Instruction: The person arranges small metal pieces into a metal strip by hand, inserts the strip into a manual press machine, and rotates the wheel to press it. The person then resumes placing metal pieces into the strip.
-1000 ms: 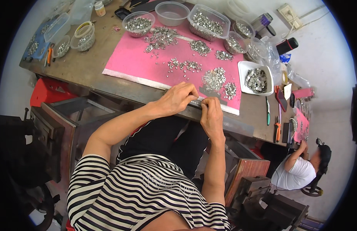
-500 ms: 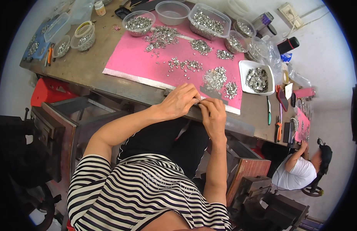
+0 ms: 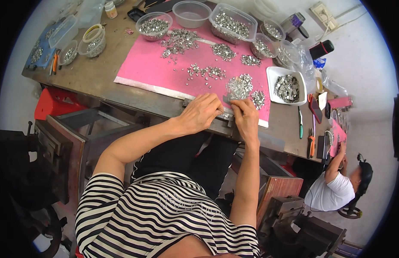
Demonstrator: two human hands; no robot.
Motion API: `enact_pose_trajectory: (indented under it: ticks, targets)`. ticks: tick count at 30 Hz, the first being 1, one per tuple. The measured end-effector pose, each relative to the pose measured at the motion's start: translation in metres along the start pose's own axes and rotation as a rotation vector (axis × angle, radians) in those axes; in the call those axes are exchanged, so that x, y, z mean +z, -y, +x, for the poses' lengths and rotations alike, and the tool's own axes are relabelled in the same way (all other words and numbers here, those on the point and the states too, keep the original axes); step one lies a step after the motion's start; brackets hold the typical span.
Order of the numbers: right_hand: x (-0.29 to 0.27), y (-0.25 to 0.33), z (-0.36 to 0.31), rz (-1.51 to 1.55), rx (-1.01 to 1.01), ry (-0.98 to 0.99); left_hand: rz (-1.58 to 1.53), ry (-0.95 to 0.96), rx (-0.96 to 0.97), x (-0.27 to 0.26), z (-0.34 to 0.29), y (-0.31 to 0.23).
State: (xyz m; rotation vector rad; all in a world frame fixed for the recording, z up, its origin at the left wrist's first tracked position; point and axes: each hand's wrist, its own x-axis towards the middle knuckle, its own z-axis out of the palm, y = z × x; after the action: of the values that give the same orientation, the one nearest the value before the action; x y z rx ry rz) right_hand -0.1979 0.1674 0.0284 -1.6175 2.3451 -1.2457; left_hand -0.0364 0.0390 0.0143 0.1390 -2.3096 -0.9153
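Note:
At the near edge of the table, my left hand [image 3: 203, 112] is closed, its fingertips pinched above a small metal fixture [image 3: 227, 115]; what they hold is too small to make out. My right hand [image 3: 247, 117] reaches past the fixture with fingers bent together at the edge of a pile of slim shiny pieces [image 3: 238, 88]; its fingertips partly hide whatever is in them. A smaller pile of silver metal bits [image 3: 257, 99] lies beside that hand. Further piles of small metal parts [image 3: 207, 71] rest on the pink mat [image 3: 150, 64].
Plastic tubs of metal parts [image 3: 154, 26] line the back, with an empty round tub [image 3: 191, 15] among them. To the right are a white tray [image 3: 273, 81], a green-handled tool [image 3: 300, 124] and orange-handled pliers [image 3: 311, 146]. A co-worker [image 3: 335, 185] sits at the far right.
My right hand has moved away from my left, up and right to the slim pieces, uncovering the fixture. My left hand has stayed in place. The co-worker's arm has shifted upward.

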Motion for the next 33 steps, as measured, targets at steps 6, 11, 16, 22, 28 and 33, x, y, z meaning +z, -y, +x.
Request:
enact_pose_trajectory:
  ticks: [6, 11, 16, 22, 28, 33]
  targets:
    - [0.006, -0.004, 0.018, -0.117, -0.087, 0.066, 0.110, -0.047, 0.114, 0.003, -0.004, -0.004]
    - [0.011, -0.002, 0.025, -0.281, -0.217, 0.063, 0.133, -0.111, 0.078, 0.007, -0.006, -0.008]
    - [0.014, 0.001, 0.017, -0.203, -0.207, -0.003, 0.166, -0.139, 0.114, 0.007, -0.010, -0.007]
    - [0.009, 0.030, -0.017, 0.059, -0.040, 0.011, 0.158, -0.115, 0.080, 0.004, -0.014, -0.008]
    - [0.015, 0.031, -0.026, -0.040, -0.190, -0.048, 0.133, -0.103, 0.053, 0.002, -0.018, -0.011]
    - [0.017, 0.032, -0.027, -0.116, -0.217, -0.031, 0.116, -0.131, 0.011, 0.005, -0.019, -0.012]
